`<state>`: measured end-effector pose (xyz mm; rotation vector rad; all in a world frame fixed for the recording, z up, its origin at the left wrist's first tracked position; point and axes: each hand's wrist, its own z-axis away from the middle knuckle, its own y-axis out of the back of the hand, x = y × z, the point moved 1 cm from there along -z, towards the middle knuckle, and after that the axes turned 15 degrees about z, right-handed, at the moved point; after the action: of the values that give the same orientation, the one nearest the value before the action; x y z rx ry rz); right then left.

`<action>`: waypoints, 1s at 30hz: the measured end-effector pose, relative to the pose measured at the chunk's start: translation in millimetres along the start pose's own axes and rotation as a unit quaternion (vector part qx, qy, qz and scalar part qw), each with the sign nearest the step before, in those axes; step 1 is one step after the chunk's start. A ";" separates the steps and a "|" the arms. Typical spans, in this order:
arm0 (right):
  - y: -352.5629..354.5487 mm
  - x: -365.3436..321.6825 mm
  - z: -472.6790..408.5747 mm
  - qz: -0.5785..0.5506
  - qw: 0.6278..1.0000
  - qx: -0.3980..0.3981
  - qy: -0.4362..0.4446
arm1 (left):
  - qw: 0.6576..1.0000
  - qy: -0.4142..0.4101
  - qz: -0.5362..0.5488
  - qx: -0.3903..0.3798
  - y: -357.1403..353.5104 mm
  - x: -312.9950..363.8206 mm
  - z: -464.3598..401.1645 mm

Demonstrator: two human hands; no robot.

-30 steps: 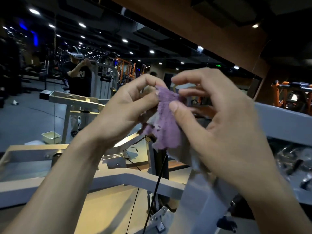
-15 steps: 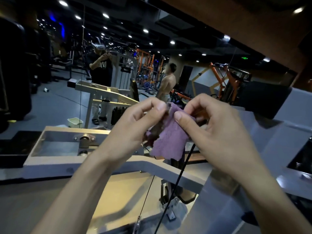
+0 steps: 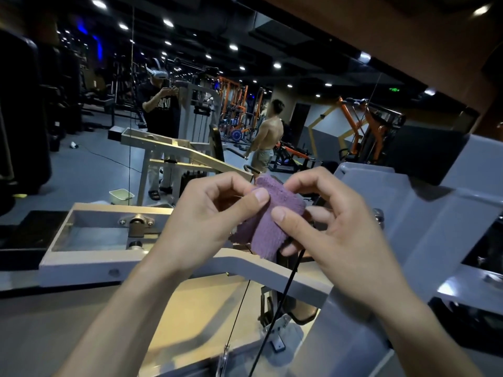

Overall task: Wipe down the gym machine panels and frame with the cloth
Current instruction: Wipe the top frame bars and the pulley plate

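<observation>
A small purple cloth (image 3: 272, 221) hangs folded between both hands, held in the air above the grey gym machine frame (image 3: 89, 270). My left hand (image 3: 206, 213) pinches its left edge between thumb and fingers. My right hand (image 3: 334, 229) pinches the right side, thumb on the front and fingers curled behind. The cloth does not touch the machine. A grey sloped panel (image 3: 424, 227) of the machine rises to the right of my hands.
A black cable (image 3: 275, 314) runs down through the frame below the cloth. A wall mirror ahead reflects a person with a headset (image 3: 160, 110), another person (image 3: 268, 137), a white bin (image 3: 121, 195) and orange racks (image 3: 362, 123).
Both hands with the cloth have dropped lower in the view, and the cloth has been folded into a neater strip. The view has swung, showing more of the frame's top.
</observation>
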<state>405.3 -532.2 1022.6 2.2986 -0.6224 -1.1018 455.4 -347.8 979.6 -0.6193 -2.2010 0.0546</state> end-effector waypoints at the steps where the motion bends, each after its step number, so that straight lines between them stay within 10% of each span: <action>1: -0.7 1.6 0.4 -0.004 1.000 0.004 0.002 | 1.000 0.000 -0.005 -0.005 0.1 -0.3 -0.1; 19: 3.5 21.9 12.3 0.087 0.994 0.036 0.055 | 0.927 -0.214 -0.300 -0.065 -6.7 5.3 12.0; 30: 11.5 27.6 19.2 0.133 0.987 0.029 0.084 | 0.965 -0.126 -0.224 -0.061 -21.7 -4.8 23.5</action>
<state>403.4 -562.2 1003.7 2.2475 -0.8739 -0.7672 431.7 -365.0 966.0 -0.1724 -2.5570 -0.2531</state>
